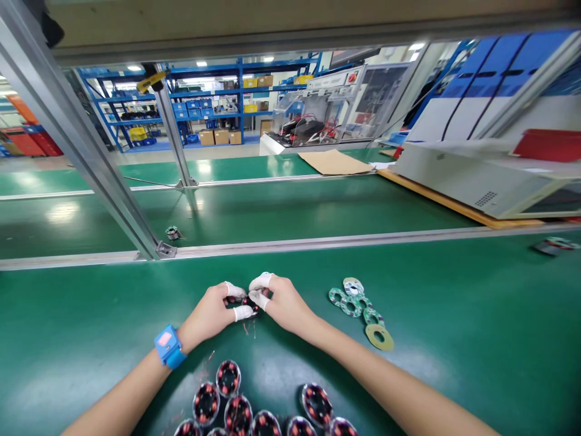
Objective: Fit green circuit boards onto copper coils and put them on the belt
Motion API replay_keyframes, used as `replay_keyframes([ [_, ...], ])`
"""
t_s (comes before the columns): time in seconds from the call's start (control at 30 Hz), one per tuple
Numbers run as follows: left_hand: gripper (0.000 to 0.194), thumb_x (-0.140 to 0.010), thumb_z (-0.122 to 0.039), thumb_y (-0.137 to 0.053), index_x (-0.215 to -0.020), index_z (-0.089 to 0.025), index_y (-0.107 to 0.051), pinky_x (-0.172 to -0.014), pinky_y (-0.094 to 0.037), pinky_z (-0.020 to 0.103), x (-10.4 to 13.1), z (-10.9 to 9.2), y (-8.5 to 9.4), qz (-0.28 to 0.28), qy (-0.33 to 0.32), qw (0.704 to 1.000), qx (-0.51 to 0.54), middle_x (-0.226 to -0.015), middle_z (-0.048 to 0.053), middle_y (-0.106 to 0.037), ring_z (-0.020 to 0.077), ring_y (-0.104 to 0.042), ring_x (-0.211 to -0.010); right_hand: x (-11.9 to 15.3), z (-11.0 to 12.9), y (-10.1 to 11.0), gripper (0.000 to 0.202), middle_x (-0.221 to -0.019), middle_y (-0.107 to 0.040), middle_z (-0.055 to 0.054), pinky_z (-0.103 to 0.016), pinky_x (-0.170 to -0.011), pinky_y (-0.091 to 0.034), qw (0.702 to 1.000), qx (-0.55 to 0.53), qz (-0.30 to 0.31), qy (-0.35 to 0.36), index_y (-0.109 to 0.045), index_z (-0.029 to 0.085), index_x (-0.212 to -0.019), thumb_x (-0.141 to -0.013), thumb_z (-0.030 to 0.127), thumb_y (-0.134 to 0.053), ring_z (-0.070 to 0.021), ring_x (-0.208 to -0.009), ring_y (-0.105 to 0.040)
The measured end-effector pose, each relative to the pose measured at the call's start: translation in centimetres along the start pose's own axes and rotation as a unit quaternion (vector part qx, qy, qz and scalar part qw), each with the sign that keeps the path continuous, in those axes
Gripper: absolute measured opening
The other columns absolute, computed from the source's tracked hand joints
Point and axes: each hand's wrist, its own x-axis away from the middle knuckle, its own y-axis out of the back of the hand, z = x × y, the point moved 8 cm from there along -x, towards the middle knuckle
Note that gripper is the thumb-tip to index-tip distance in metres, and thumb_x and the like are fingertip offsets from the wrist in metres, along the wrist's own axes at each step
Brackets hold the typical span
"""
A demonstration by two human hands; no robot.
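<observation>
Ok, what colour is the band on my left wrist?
Blue wristband with a pinkish patch, seen in the head view.

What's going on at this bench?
A person's left hand holds a small black part with reddish windings just above or on the smooth green tabletop. The right hand is at the part too, thumb and finger brought together; exactly what they grip is hidden. More black ring-shaped parts with reddish windings lie grouped nearer the person. Flat green and yellowish ring-shaped boards lie to the right.
</observation>
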Motion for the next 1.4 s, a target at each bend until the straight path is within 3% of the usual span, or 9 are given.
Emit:
replay_keyframes([
  [0.2,0.024,-0.073,-0.037,-0.063,-0.078,-0.014,-0.070,-0.062,-0.039,0.023,0.1,0.1,-0.6,0.014,0.007,1.000,0.020,-0.069,0.000,-0.060,0.0136,-0.051,-0.066,-0.6,-0.7,-0.5,0.016,-0.062,-0.055,0.002,-0.022,-0.055,-0.035,1.000,-0.017,0.015,-0.018,-0.068,0.016,-0.070,-0.072,0.000,-0.064,-0.0119,-0.057,-0.048],
  [0.47,0.023,-0.080,-0.033,-0.052,-0.077,-0.016,-0.068,-0.064,-0.040,0.023,0.7,-0.1,-0.9,0.019,0.002,1.000,0.007,-0.072,0.000,-0.060,0.0139,-0.052,-0.068,-0.2,-0.1,-0.5,0.016,-0.059,-0.054,0.003,-0.023,-0.058,-0.035,0.999,-0.006,0.005,0.045,-0.066,0.017,-0.069,-0.074,0.002,-0.063,-0.0130,-0.061,-0.048],
  [0.67,0.022,-0.078,-0.029,-0.050,-0.078,-0.017,-0.069,-0.065,-0.042,0.024,1.0,-0.9,-0.8,-0.005,0.004,1.000,0.008,-0.072,0.002,-0.064,0.0154,-0.054,-0.070,0.7,-1.8,-1.0,0.012,-0.057,-0.054,0.004,-0.021,-0.046,-0.038,0.991,-0.115,0.056,-0.040,-0.065,0.016,-0.075,-0.082,0.014,-0.055,-0.0090,-0.043,-0.049],
  [0.73,0.023,-0.078,-0.028,-0.050,-0.082,-0.016,-0.070,-0.066,-0.044,0.024,1.0,-0.7,-0.9,-0.004,0.015,1.000,0.021,-0.075,0.003,-0.066,0.0162,-0.056,-0.072,1.2,-2.3,-1.0,0.006,-0.055,-0.053,0.004,-0.020,-0.045,-0.039,0.988,-0.128,0.067,-0.062,-0.065,0.016,-0.079,-0.079,0.018,-0.059,-0.0093,-0.042,-0.050],
  [0.9,0.024,-0.077,-0.029,-0.052,-0.084,-0.015,-0.070,-0.068,-0.046,0.025,1.0,0.2,-1.2,0.000,0.032,0.998,0.047,-0.079,0.004,-0.069,0.0176,-0.059,-0.074,1.8,-2.9,-1.5,0.014,-0.059,-0.056,0.003,-0.020,-0.045,-0.042,0.980,-0.156,0.097,-0.080,-0.066,0.015,-0.088,-0.075,0.017,-0.061,-0.0103,-0.043,-0.052],
  [1.23,0.022,-0.078,-0.029,-0.052,-0.079,-0.015,-0.069,-0.067,-0.044,0.024,1.1,-0.5,-1.1,0.006,0.014,1.000,0.013,-0.077,0.003,-0.067,0.0163,-0.057,-0.072,0.1,-2.2,-1.2,0.013,-0.052,-0.056,0.003,-0.017,-0.039,-0.036,0.980,-0.137,0.102,-0.100,-0.069,0.016,-0.069,-0.072,0.009,-0.058,-0.0082,-0.038,-0.047],
  [1.4,0.023,-0.077,-0.029,-0.051,-0.075,-0.014,-0.068,-0.054,-0.042,0.022,1.5,-0.1,-1.7,0.009,0.050,0.997,0.054,-0.058,0.000,-0.060,0.0124,-0.053,-0.055,0.4,-2.2,-1.4,0.015,-0.052,-0.056,0.004,-0.018,-0.041,-0.037,0.984,-0.122,0.097,-0.084,-0.066,0.016,-0.068,-0.072,0.006,-0.056,-0.0091,-0.040,-0.049],
])
